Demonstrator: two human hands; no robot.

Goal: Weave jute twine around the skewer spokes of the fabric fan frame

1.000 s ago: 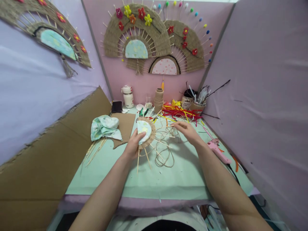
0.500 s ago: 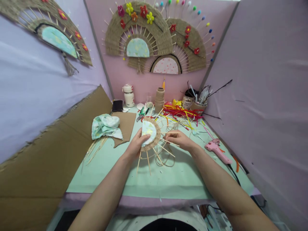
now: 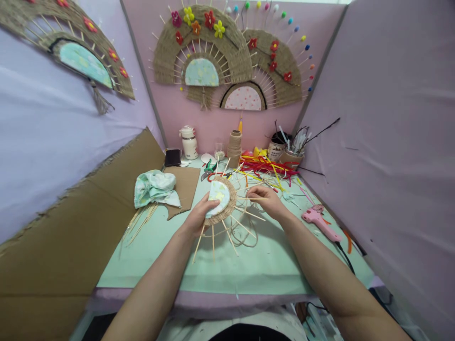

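Woven fan [image 3: 222, 195] is clamped in left hand [image 3: 199, 216], right hand [image 3: 267, 202] hold unclear, twine [image 3: 249, 246] crowding its five o'clock, cloth [image 3: 155, 187] nine, glue gun [image 3: 322, 224] three.

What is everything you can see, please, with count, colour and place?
table: one, mint, centre
small fan: one, tan and mint, centre
twine: loose, tan, near small fan
wall fans: at least three, tan, top
cloth: one, mint, left
cardboard: two pieces, brown, left
sticks: several, pale, by cloth
flask: one, white, back left
spool: one, tan, back
cutters: at least one, green-handled, back
fuzzy strips: many, red, yellow, back right
pots: two, white, brown, back right
glue gun: one, pink, right
left hand: one, bare, holding small fan
right hand: one, bare, by small fan
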